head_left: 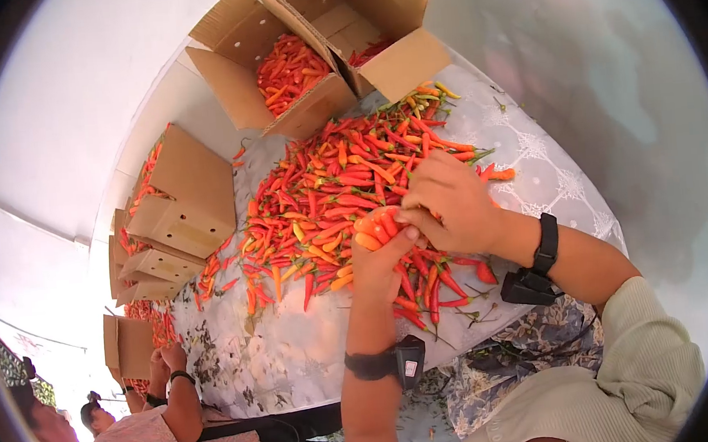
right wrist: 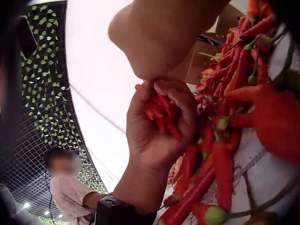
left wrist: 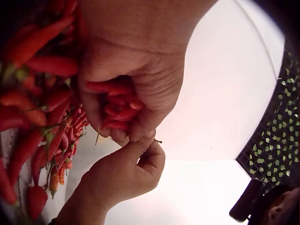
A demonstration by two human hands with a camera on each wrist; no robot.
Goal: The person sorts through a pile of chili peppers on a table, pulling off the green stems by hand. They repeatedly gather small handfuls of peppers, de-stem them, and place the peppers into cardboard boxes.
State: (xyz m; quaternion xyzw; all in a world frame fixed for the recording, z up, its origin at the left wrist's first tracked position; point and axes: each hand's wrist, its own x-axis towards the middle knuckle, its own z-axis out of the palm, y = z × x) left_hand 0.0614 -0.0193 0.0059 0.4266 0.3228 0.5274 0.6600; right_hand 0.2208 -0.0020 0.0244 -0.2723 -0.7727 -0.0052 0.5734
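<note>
My left hand [head_left: 378, 273] is raised palm-up over the near edge of the chilli pile [head_left: 327, 190] and grips a handful of red and orange chillies [head_left: 375, 226]. The left wrist view shows the same handful [left wrist: 117, 105] cupped in the curled fingers. My right hand [head_left: 451, 202] meets it from the right. Its thumb and forefinger pinch a thin green stem [left wrist: 157, 140] at the tip of the bunch. In the right wrist view the left hand [right wrist: 159, 126] holds the chillies [right wrist: 161, 112] just below my right hand [right wrist: 154, 37].
The pile lies on a table with a white lace cloth [head_left: 548, 183]. Two open cardboard boxes [head_left: 278, 70] [head_left: 373, 22] with chillies stand at the far end, and more boxes [head_left: 188, 191] line the left side. Another person [head_left: 163, 431] works at the lower left.
</note>
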